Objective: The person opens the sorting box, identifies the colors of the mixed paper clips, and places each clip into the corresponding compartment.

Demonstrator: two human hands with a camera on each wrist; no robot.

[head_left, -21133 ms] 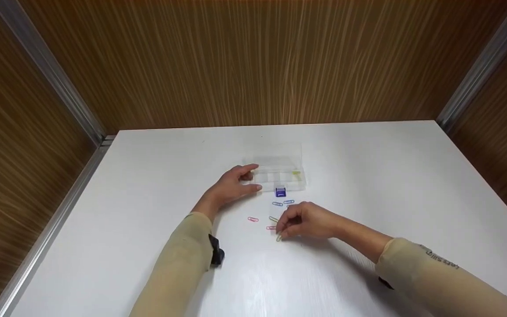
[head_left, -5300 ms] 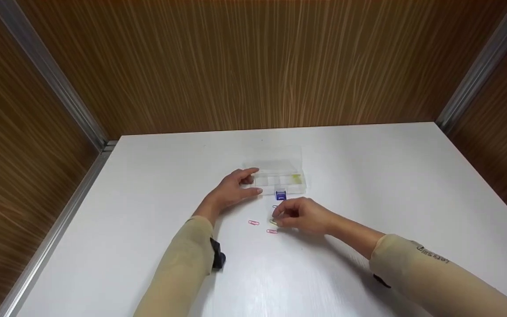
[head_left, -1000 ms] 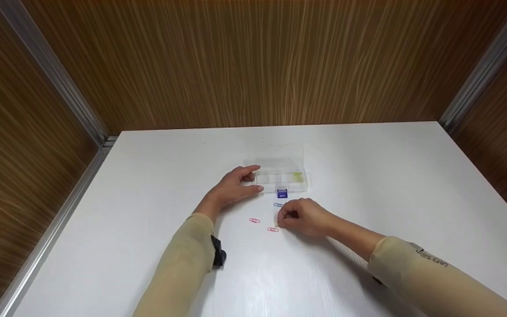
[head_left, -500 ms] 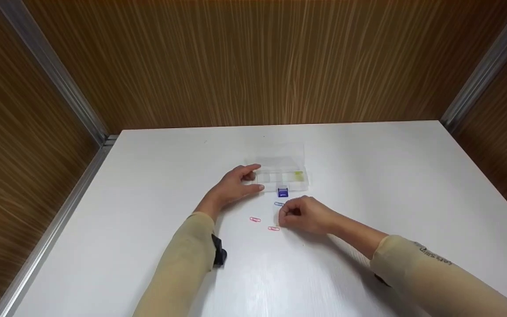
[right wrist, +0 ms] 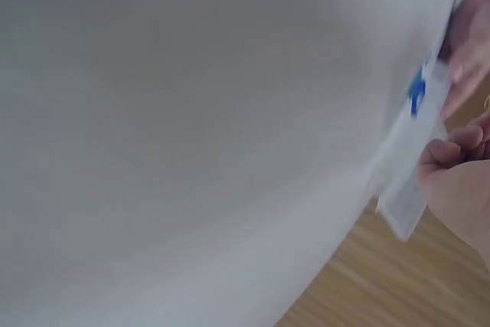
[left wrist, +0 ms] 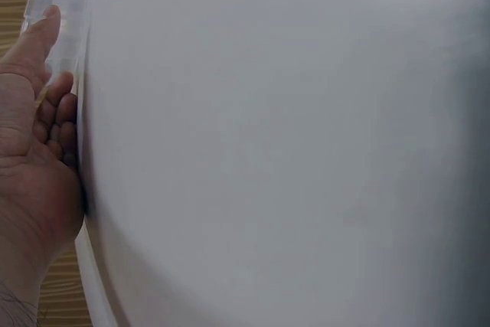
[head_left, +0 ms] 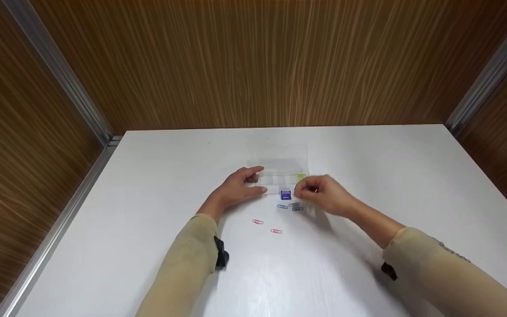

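A clear plastic box [head_left: 273, 190] with dividers lies with its lid [head_left: 284, 154] raised toward the back. My left hand [head_left: 236, 188] grips its left end between thumb and forefinger; the other fingers curl, as the left wrist view shows. Yellow paper clips [head_left: 301, 176] lie in the right rear compartment. Over the box's right front corner, my right hand [head_left: 326, 194] pinches a yellow paper clip [right wrist: 487, 103], mostly hidden by the fingers. In front of the box's blue latch [head_left: 285, 194] lie blue paper clips [head_left: 282, 206], and two pink paper clips [head_left: 258, 222] lie nearer me.
A white table [head_left: 148, 176] carries everything. Wood-grain panels [head_left: 253, 66] rise behind it and at both sides, joined by metal corner strips. A black wrist camera [head_left: 221, 254] sits at my left sleeve.
My right hand has lifted the yellow clip from beside the pink ones and carried it up to the box, uncovering the blue clips. The left hand keeps its hold.
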